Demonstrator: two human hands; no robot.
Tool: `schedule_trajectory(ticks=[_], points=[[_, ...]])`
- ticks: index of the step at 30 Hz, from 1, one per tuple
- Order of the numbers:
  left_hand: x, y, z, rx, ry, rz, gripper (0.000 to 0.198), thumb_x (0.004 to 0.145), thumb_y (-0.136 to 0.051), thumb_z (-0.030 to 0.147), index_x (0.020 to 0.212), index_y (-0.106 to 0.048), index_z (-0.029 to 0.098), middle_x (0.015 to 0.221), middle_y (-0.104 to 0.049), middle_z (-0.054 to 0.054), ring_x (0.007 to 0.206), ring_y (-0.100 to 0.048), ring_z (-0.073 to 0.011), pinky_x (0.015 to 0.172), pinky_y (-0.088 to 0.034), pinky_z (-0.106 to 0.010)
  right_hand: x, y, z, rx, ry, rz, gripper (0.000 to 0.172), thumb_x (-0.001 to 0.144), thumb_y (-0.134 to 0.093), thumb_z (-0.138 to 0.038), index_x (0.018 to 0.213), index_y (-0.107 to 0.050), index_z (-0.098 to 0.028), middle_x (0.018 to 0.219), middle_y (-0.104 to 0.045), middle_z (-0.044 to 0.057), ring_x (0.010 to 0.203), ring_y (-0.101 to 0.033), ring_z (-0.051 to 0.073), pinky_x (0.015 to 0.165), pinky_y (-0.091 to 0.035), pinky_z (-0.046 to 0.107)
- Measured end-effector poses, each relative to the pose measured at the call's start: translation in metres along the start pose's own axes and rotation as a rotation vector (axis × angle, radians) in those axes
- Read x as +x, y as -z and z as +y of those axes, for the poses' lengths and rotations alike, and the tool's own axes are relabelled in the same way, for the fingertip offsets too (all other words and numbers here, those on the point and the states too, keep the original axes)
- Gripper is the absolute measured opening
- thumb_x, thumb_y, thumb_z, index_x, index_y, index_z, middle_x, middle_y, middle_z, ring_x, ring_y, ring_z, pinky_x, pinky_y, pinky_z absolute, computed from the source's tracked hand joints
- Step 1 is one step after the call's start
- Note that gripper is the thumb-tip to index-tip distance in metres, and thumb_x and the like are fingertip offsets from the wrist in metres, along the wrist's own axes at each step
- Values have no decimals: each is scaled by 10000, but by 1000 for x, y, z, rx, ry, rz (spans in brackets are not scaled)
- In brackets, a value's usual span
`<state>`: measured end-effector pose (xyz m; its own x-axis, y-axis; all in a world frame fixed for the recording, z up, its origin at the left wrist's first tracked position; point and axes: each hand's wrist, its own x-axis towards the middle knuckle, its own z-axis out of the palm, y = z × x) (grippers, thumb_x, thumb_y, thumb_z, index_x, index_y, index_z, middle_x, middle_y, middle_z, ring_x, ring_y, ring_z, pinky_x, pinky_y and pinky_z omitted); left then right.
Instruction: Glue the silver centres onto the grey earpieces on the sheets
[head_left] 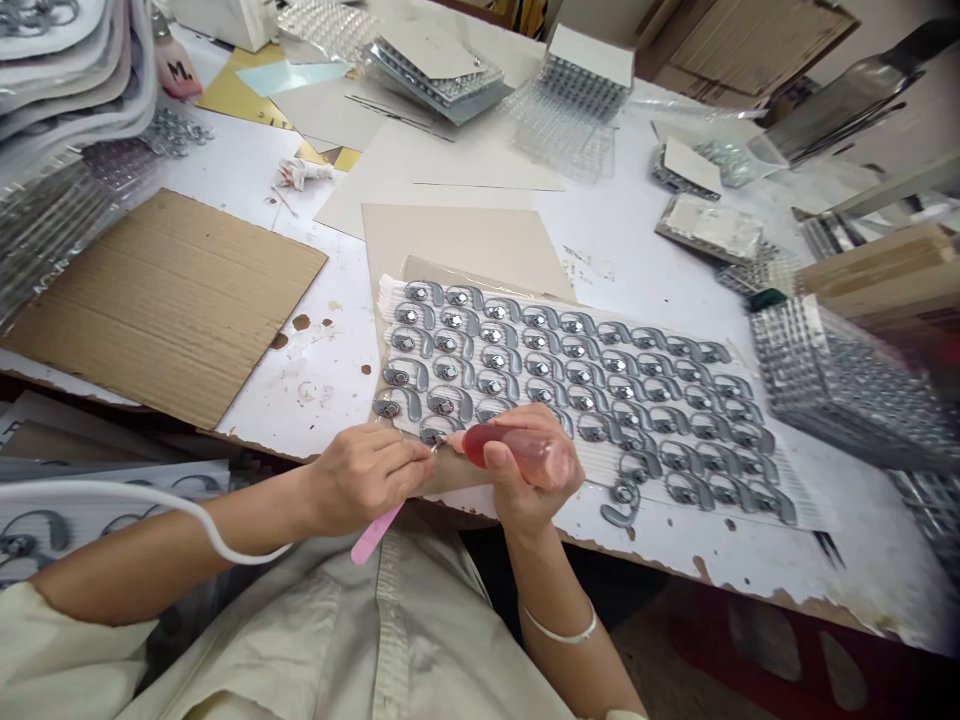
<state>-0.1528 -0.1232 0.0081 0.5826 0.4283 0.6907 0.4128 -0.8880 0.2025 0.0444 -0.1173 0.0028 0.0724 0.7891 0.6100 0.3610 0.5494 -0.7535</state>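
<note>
My left hand [367, 472] is closed around slim pink tweezers [376, 535], whose flat end sticks out below the palm. Their tip is by the lower left edge of the white ribbed sheet [600, 458]; anything tiny in it is too small to name. In my right hand [536, 480] is a squeeze bottle [517, 452] of reddish liquid, tilted with its nozzle close to the tweezer tip. Both tips meet over a grey hook-shaped piece [435, 432] with shiny stones. Rows of similar pieces cover the sheet, and one loose piece [621, 505] lies at its lower edge.
Brown cardboard [157, 300] lies to the left, beneath stacked trays [67, 90] and a pink bottle [176, 60]. Beige card [465, 235] sits behind the sheet. Packs of gems [585, 90] stand at the back, with more stacks [847, 370] on the right.
</note>
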Motion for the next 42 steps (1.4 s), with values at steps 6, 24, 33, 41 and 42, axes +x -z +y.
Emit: schedule_trajectory(ticks=[6, 24, 33, 41, 42], points=[[2, 0, 0, -10, 14, 10, 70, 888, -543, 102, 883, -613, 100, 855, -723, -79, 723, -673, -156, 576, -528, -264, -2, 1, 0, 23, 12, -17, 166, 743, -700, -268, 859, -616, -185, 743, -602, 16, 659, -555, 161, 575, -456, 322], [-1, -4, -1, -30, 37, 37, 44, 872, -571, 100, 871, -615, 103, 816, -715, -60, 712, -671, -159, 623, -549, -278, -4, -2, 0, -39, 118, 44, 150, 753, -690, -255, 840, -593, -178, 744, -609, 26, 667, -562, 178, 581, -472, 349], [-1, -4, -1, -16, 35, 29, 41, 873, -573, 115, 869, -613, 112, 821, -717, -64, 682, -655, -158, 595, -536, -278, -7, -2, 2, -79, 188, 68, 182, 758, -684, -249, 893, -579, -184, 764, -616, 25, 671, -577, 180, 567, -483, 349], [-1, -5, -3, -51, 53, 23, 53, 885, -561, 128, 864, -608, 117, 808, -709, -55, 719, -671, -135, 650, -546, -246, -10, -1, 4, -138, 267, 75, 233, 769, -674, -281, 953, -551, -211, 783, -611, 17, 678, -580, 181, 563, -494, 354], [-2, -5, -3, -54, 54, 21, 51, 885, -563, 131, 863, -608, 118, 810, -710, -55, 725, -672, -136, 658, -548, -247, -10, 0, 4, -139, 267, 76, 229, 770, -674, -280, 950, -551, -209, 784, -611, 18, 678, -579, 181, 563, -493, 354]])
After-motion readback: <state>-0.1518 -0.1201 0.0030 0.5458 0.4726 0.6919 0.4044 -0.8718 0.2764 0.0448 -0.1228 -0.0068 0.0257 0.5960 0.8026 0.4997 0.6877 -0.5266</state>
